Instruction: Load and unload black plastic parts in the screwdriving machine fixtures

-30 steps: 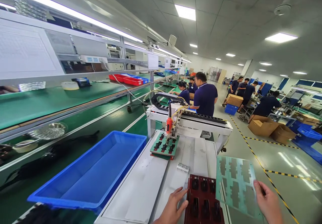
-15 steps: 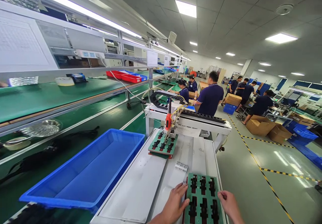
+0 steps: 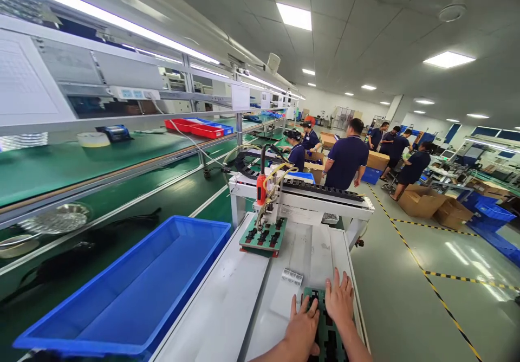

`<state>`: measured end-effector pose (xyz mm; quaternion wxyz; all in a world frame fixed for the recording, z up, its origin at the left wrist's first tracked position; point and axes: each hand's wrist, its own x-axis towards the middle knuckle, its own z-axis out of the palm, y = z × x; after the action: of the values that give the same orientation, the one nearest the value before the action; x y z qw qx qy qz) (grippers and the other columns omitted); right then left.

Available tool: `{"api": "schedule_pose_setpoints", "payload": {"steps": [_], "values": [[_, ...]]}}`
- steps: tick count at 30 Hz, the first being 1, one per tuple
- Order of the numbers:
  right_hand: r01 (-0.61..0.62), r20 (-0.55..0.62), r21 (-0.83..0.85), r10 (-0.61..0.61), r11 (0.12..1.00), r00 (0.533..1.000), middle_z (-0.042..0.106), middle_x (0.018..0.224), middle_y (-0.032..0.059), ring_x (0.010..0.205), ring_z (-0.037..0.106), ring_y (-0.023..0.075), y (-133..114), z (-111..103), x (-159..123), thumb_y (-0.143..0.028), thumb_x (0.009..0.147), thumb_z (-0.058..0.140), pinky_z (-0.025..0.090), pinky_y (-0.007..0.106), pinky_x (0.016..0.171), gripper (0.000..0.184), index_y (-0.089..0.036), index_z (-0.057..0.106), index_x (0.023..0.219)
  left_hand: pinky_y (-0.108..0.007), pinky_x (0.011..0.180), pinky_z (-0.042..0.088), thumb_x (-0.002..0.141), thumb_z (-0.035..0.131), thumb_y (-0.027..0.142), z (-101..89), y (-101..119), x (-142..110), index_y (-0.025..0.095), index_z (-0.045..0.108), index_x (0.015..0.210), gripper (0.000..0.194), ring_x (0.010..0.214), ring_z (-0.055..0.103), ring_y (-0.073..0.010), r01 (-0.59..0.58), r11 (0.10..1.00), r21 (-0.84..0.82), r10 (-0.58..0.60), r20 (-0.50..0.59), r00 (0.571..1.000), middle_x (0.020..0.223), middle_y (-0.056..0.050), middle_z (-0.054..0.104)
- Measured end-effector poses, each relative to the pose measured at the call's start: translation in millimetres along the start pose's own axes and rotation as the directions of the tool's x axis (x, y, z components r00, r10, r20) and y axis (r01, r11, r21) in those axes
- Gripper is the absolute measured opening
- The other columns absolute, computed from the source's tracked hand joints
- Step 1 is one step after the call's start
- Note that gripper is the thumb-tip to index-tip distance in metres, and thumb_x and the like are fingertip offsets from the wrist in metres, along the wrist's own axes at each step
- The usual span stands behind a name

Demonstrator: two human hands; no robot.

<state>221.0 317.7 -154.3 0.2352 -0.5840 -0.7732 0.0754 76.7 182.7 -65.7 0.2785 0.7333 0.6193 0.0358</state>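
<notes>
A green fixture plate (image 3: 322, 327) with rows of black parts lies at the near right of the white machine bed. My left hand (image 3: 303, 324) rests over its left side, fingers spread across the black parts. Over the plate's upper right part lies my right hand (image 3: 340, 299), fingers stretched forward and apart. Both hands cover much of the plate, and neither grips a thing I can see. Farther up the bed, a second green fixture plate (image 3: 252, 241) with similar black parts sits under the red electric screwdriver (image 3: 260, 189) of the gantry.
A small white button block (image 3: 292, 277) is on the bed just beyond my hands. The white gantry beam (image 3: 304, 202) spans the machine. At the left stands a blue bin (image 3: 134, 286). Several people work farther back, one in a dark shirt (image 3: 347, 156) behind the machine.
Both hands have moved from the plate's side edges onto its top, the right one forward and left. The screwdriver head has shifted left over the far plate. A person behind has turned.
</notes>
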Motion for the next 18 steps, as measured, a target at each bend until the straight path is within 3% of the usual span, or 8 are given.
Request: {"api": "schedule_pose_setpoints", "payload": {"steps": [3, 6, 9, 12, 15, 18], "values": [[0.022, 0.013, -0.007, -0.021, 1.0, 1.0, 0.039, 0.155, 0.028, 0.148, 0.029, 0.0515, 0, -4, 2, -0.057, 0.103, 0.023, 0.033, 0.073, 0.114, 0.072, -0.01, 0.043, 0.155, -0.081, 0.125, 0.0, 0.076, 0.087, 0.05, 5.8, 1, 7, 0.015, 0.049, 0.156, 0.096, 0.159, 0.028, -0.0458, 0.027, 1.0, 0.015, -0.027, -0.012, 1.0, 0.17, -0.021, 0.036], [0.059, 0.023, 0.019, -0.06, 0.998, 0.998, 0.037, 0.158, 0.0255, 0.149, 0.031, 0.0463, 2, -9, -5, -0.058, 0.104, 0.023, 0.033, 0.064, 0.12, 0.072, -0.011, 0.047, 0.153, -0.082, 0.125, 0.001, 0.083, 0.081, 0.044, 9.9, -1, 9, 0.02, 0.055, 0.152, 0.078, 0.156, 0.034, -0.0466, 0.036, 0.999, -0.038, -0.038, -0.056, 0.998, 0.168, -0.019, 0.04], [0.039, -0.027, 0.02, -0.038, 0.999, 0.999, 0.032, 0.163, 0.0233, 0.151, 0.032, 0.0471, 18, -1, -29, -0.062, 0.102, 0.023, 0.03, 0.073, 0.118, 0.071, -0.019, 0.045, 0.156, -0.079, 0.127, 0.001, 0.097, 0.063, 0.04, 10.6, -6, 7, 0.031, 0.063, 0.146, 0.05, 0.156, 0.036, -0.0438, 0.057, 0.987, -0.152, -0.073, -0.102, 0.992, 0.166, -0.011, 0.047], [0.044, -0.084, -0.052, -0.049, 0.998, 0.995, 0.036, 0.163, 0.0212, 0.153, 0.031, 0.049, 38, 14, -59, -0.065, 0.099, 0.031, 0.019, 0.082, 0.118, 0.068, -0.028, 0.051, 0.153, -0.079, 0.127, 0.006, 0.105, 0.046, 0.035, 9.5, -9, 5, 0.044, 0.066, 0.14, 0.042, 0.155, 0.038, -0.0407, 0.074, 0.977, -0.198, -0.096, -0.104, 0.99, 0.163, -0.005, 0.052], [0.078, -0.037, -0.107, -0.082, 0.991, 0.996, 0.038, 0.164, 0.0225, 0.154, 0.03, 0.0479, 41, 15, -79, -0.061, 0.1, 0.035, 0.013, 0.08, 0.122, 0.066, -0.023, 0.056, 0.151, -0.08, 0.127, 0.002, 0.097, 0.062, 0.037, 8.7, -9, 4, 0.034, 0.067, 0.142, 0.046, 0.156, 0.036, -0.044, 0.051, 0.982, -0.181, -0.066, -0.08, 0.995, 0.166, -0.009, 0.047], [0.11, 0.021, -0.111, -0.108, 0.988, 0.994, 0.035, 0.168, 0.0186, 0.157, 0.029, 0.0435, 29, -3, -85, -0.056, 0.104, 0.037, 0.015, 0.077, 0.124, 0.062, -0.025, 0.051, 0.156, -0.083, 0.125, 0.0, 0.084, 0.077, 0.038, 8.9, -7, 3, 0.027, 0.068, 0.142, 0.06, 0.155, 0.035, -0.0483, 0.037, 0.987, -0.155, -0.049, -0.07, 0.996, 0.169, -0.01, 0.042]]}}
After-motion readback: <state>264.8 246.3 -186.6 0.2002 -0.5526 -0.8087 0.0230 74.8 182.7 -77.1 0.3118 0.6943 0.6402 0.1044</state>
